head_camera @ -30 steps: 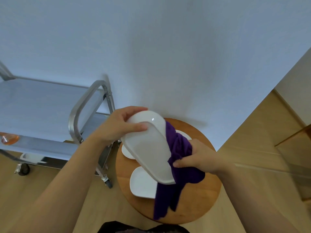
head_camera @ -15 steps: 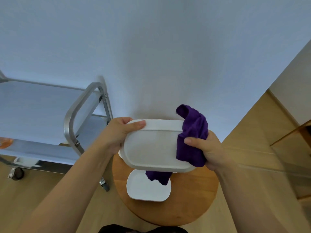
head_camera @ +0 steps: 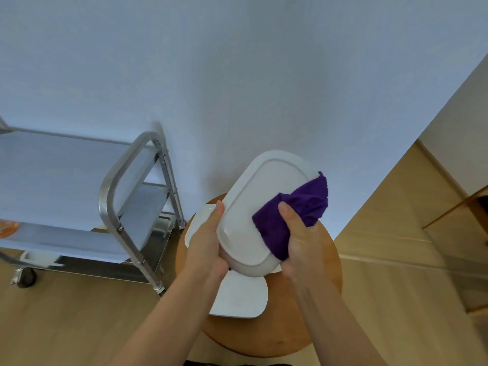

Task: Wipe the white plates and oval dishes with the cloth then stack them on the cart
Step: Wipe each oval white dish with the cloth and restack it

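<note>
I hold a white oval dish [head_camera: 261,204] tilted up over the round wooden table [head_camera: 311,313], its underside facing me. My left hand [head_camera: 207,244] grips its lower left edge. My right hand [head_camera: 301,244] grips the bunched purple cloth [head_camera: 293,215] and presses it against the dish's right side. Below the dish, a white squarish plate [head_camera: 240,297] lies on the table, and another white plate [head_camera: 196,223] shows at the table's left behind my left hand.
A steel cart [head_camera: 126,196] with pale shelves stands to the left against the wall, its handle frame near the table. An orange object [head_camera: 8,228] sits at the shelf's left edge. Wooden floor surrounds the table; a wooden cabinet [head_camera: 459,233] is at right.
The dish has turned from lying crosswise to tilted upright with its far end raised. The cloth and my right hand have shifted down along its right side; my left hand now holds the lower edge.
</note>
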